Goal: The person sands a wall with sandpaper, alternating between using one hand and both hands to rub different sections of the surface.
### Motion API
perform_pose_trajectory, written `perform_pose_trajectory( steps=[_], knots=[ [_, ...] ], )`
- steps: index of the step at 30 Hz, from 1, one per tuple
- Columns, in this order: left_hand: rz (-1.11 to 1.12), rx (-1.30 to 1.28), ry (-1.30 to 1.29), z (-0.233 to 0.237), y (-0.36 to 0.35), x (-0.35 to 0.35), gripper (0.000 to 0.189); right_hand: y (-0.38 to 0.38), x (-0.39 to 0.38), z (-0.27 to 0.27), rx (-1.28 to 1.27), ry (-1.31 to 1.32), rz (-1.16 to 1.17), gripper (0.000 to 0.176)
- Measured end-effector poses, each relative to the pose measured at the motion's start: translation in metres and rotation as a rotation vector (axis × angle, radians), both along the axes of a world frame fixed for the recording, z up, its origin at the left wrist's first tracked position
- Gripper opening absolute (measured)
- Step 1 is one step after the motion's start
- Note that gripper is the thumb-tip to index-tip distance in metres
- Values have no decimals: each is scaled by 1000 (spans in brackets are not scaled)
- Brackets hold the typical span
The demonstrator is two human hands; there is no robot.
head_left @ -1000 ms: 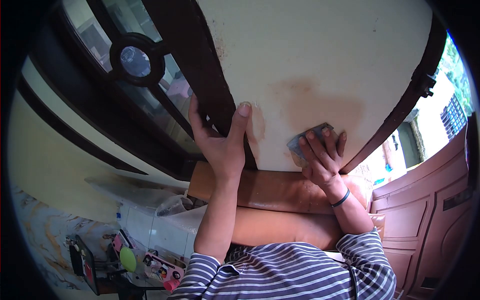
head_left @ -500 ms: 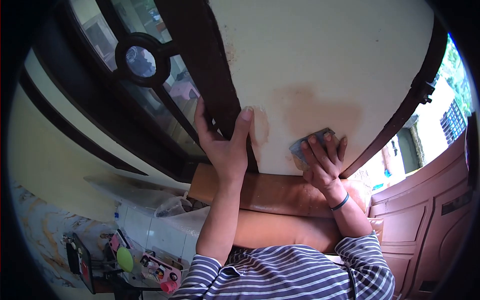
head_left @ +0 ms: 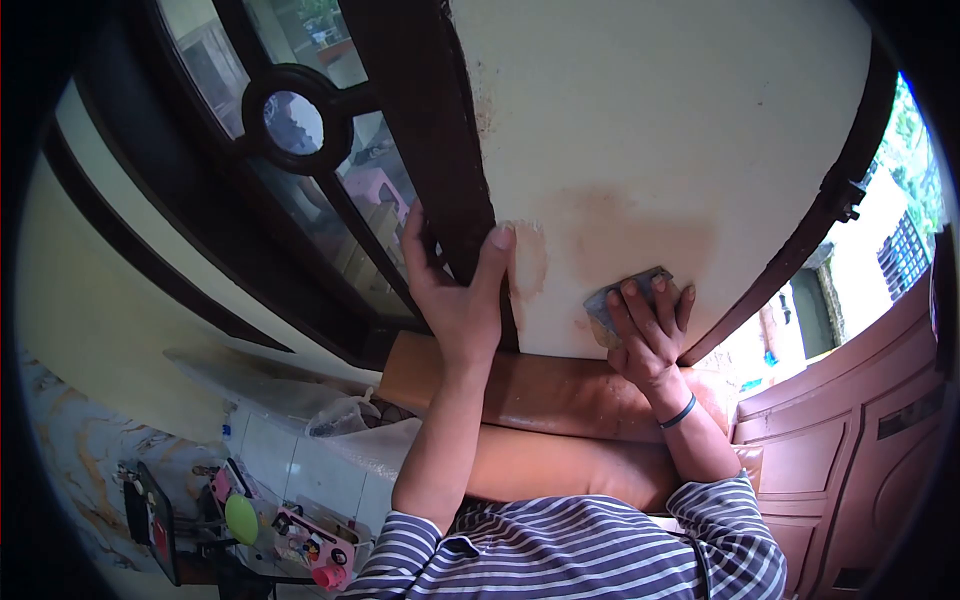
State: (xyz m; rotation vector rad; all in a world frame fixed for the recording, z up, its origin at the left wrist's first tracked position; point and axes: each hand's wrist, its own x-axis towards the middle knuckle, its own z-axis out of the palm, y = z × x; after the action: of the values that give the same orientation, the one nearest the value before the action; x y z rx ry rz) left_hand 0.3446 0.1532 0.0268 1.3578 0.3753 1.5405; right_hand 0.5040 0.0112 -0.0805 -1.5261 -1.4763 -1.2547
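My left hand (head_left: 460,290) rests against the dark wooden window frame (head_left: 425,120), thumb on its right edge and fingers spread toward the glass side. My right hand (head_left: 650,325) presses a grey sheet (head_left: 602,300), which looks like sandpaper, flat against the cream wall (head_left: 660,110). Just above that hand, a brownish patch (head_left: 650,245) marks the wall. A smaller tan patch (head_left: 530,265) lies beside my left thumb. A dark band circles my right wrist.
An orange-brown padded sofa (head_left: 570,462) stands between my body and the wall. To the right is a pinkish panelled door (head_left: 800,450). Crumpled clear plastic (head_left: 345,415) lies left of the sofa. At the lower left are a green round object (head_left: 241,519) and a pink tray (head_left: 310,540).
The camera view has shifted slightly, so the window frame and wall appear a little further right. Both hands keep nearly the same places, the right one still on the grey sheet.
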Motion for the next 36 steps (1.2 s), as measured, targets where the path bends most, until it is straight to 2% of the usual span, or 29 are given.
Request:
perform_pose_trajectory(
  steps=[3,6,12,15,18,21,26,30,33,36],
  knots=[
    [12,44,2,8,7,-1,76,-1,0,-1,-7,5,9,45],
    [61,90,5,-6,4,1,77,-1,1,-1,3,1,9,45],
    [-9,36,-1,6,6,-1,79,-1,-1,1,-5,-1,-2,44],
    [41,82,2,-7,4,1,78,0,1,0,5,-4,3,44],
    [11,25,24,-2,7,-1,79,1,-1,-1,10,8,1,43],
    [42,109,46,17,14,-4,81,0,-1,-1,-1,10,5,43],
    [-1,106,27,-13,5,-2,83,1,0,-1,9,-5,-3,44],
    [0,105,56,-6,13,-3,87,0,-1,0,6,2,-7,44],
    [55,198,84,0,18,-4,87,1,0,1,8,-3,-6,44],
    [30,137,27,-11,6,-1,85,2,-2,2,14,0,-9,44]
  ],
)
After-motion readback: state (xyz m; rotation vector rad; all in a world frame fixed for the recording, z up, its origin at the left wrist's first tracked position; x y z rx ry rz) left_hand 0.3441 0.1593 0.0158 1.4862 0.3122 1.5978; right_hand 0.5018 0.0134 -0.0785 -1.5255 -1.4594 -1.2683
